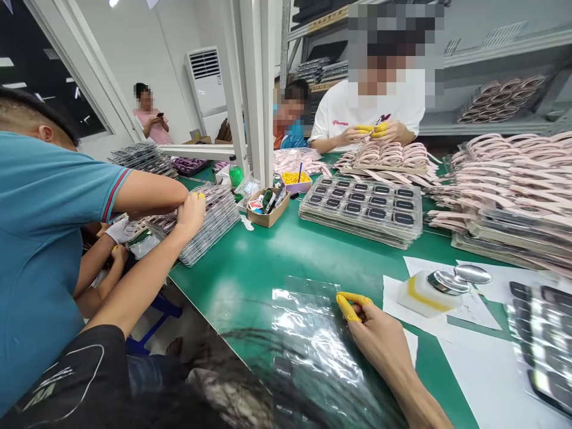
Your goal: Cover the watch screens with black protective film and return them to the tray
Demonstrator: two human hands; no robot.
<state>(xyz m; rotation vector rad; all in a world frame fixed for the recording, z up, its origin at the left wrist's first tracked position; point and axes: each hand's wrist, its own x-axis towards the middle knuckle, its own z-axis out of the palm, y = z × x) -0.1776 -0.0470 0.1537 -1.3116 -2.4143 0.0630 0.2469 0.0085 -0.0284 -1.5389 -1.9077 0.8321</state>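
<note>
Clear plastic catches the light near the near left edge of the green desk [250, 268], where a sheet [308, 333] spreads toward you. You grasp its far right corner in your right hand [384, 333], the yellow-covered thumb and forefinger pinching it. Whether the sheet lies flat or is slightly raised is hard to tell, and hair hides its near end.

Your left hand [192, 211] reaches far out to a stack of trays [214, 229] at the desk's left edge. It touches the stack near the top, but you cannot tell from here whether those fingers clutch a rim or merely rest.

The step in hand seems to be managing the sheet with one hand while the other tends the trays. The next move likely calls for a light, steady pinch, so the sheet does not crease or snag the papers [482, 381] and bottle [422, 295] toward the right edge. Your outstretched arm also wants care, with a co-worker's arm [156, 190] close beside it.
</note>
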